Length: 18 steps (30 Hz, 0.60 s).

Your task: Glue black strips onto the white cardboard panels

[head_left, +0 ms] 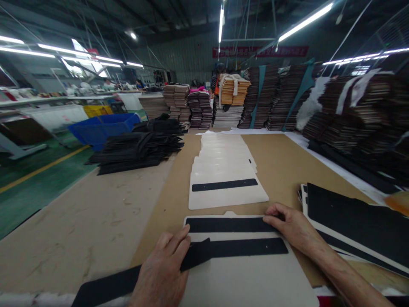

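Note:
A cream-white panel (243, 277) with a small tab on its far edge lies in front of me. A black strip (228, 224) runs along that edge, and a second black strip (252, 247) lies parallel below it. My left hand (164, 266) has its fingertips on the upper strip's left end. Under its palm and fingers passes a further dark strip (107, 283), slanting from the lower left onto the panel. At the upper strip's right end, my right hand (283, 219) pinches with thumb and forefinger, close to the panel's edge.
Beyond lies a row of overlapping cream panels (220, 170), the nearest bearing a black strip. To the right are black-covered panels (354, 217). A heap of black pieces (143, 145) sits at the left, near a blue bin (104, 128). Tall bundled stacks (265, 98) line the far side.

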{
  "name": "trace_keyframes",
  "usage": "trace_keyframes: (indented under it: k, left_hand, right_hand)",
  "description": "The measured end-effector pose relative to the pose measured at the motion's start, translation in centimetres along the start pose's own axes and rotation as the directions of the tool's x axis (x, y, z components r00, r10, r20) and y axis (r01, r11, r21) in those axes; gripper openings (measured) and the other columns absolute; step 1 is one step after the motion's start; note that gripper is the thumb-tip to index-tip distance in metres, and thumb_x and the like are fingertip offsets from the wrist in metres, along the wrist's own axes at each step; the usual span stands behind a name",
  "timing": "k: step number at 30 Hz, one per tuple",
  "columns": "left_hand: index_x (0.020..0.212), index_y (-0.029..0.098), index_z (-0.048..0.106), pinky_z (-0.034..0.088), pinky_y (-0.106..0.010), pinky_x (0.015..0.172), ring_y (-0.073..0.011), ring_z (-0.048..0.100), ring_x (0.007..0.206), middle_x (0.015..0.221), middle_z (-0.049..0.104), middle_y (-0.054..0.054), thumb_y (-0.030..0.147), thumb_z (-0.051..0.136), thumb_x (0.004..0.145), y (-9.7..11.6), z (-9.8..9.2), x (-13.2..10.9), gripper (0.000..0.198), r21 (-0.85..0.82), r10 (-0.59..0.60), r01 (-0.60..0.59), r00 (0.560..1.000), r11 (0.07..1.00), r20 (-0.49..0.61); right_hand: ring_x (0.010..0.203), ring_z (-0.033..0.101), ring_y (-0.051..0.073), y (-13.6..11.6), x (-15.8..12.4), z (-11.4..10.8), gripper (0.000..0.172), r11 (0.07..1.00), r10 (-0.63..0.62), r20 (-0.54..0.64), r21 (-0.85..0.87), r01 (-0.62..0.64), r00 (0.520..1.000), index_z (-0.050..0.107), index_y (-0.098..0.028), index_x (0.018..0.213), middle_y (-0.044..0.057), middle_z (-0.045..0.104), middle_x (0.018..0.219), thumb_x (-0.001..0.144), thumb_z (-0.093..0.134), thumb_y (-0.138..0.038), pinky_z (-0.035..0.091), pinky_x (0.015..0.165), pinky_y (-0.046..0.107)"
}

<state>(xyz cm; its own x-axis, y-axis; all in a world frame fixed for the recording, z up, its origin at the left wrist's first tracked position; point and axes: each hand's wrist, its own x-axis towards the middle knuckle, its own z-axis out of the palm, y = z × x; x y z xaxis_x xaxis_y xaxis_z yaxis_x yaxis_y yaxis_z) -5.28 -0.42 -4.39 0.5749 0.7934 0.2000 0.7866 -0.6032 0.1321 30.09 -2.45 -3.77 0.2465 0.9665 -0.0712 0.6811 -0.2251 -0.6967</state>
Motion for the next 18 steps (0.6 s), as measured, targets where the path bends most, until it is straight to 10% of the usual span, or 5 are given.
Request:
trace_keyframes:
  k: [10, 18]
  left_hand:
    - [0.117, 0.018, 0.064, 0.049, -0.041, 0.102, -0.0248, 0.053, 0.113, 0.14, 0.056, -0.004, 0.001, 0.047, 0.065, -0.3, 0.4, -0.1, 0.057, 0.025, -0.003, 0.003, 1.0, 1.0, 0.021]
    - [0.137, 0.019, 0.052, 0.05, -0.045, 0.1, -0.0271, 0.057, 0.118, 0.129, 0.063, -0.009, 0.014, 0.05, 0.08, 1.5, -2.5, 2.3, 0.057, 0.068, -0.079, 0.069, 0.983, 0.995, 0.168]
  right_hand:
    - [0.076, 0.059, 0.018, 0.5, 0.1, 0.6, 0.016, 0.969, -0.114, -0.087, -0.23, 0.091, 0.99, 0.06, -0.023, 0.077, 0.001, 0.064, 0.083, 0.085, 0.058, -0.037, 0.043, 0.072, 0.031]
    - [0.084, 0.065, 0.022, -3.4, -2.4, 1.2, 0.037, 0.655, -0.342, 0.109, -0.684, 0.32, 0.933, 0.067, -0.02, 0.094, 0.009, 0.068, 0.088, 0.082, 0.041, 0.002, 0.048, 0.072, 0.032]
